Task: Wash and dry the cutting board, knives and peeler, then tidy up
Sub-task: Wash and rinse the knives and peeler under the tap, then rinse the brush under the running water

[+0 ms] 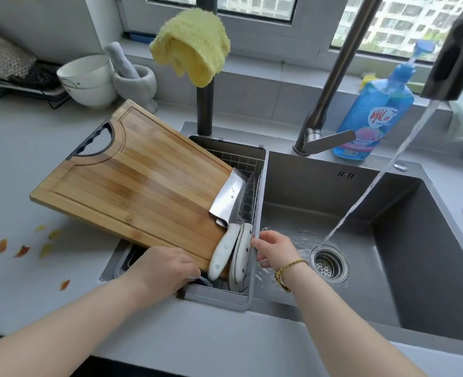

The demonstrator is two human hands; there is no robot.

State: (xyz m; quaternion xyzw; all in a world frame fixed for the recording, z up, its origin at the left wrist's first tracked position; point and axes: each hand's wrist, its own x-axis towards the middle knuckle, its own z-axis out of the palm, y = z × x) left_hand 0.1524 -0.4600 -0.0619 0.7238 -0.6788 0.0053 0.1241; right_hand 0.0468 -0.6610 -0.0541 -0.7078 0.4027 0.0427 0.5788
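Daylight from the windows (252,6) at the top fills the scene brightly and evenly. Shadows are soft, with a faint one under the cutting board (132,170) on the counter (21,159). The board carries a pale sheen and the knife blade (226,197) glints. The sink (428,240) reads darker. The wide lens bends the faucet (341,63) and window frames, and the near spray head (453,50) is blurred.

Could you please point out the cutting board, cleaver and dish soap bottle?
cutting board (132,183), head view, wooden face.
cleaver (226,197), head view, blade flat.
dish soap bottle (378,118), head view, label.
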